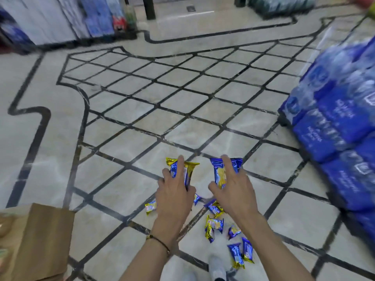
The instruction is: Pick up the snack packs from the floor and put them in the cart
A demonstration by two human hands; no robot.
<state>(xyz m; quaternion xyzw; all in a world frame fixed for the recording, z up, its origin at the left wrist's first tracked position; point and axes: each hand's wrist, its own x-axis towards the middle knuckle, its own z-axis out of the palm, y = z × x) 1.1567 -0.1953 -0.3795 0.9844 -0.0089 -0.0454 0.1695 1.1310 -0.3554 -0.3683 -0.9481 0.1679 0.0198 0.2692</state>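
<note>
My left hand [175, 191] grips a gold-and-blue snack pack [187, 171], held up in front of me above the floor. My right hand [233, 187] grips a blue snack pack [220, 173] beside it. Several more blue and gold snack packs lie scattered on the tiled floor below my hands, among them one at the left [150, 207], one near the middle [215, 225] and a pair by my shoe [240, 254]. No cart shows in this view.
A brown cardboard box [38, 240] stands at the lower left. Stacked blue packs of bottled water [334, 126] fill the right side. Shelves of goods [67, 19] line the far left. My grey shoe [217, 266] is at the bottom edge.
</note>
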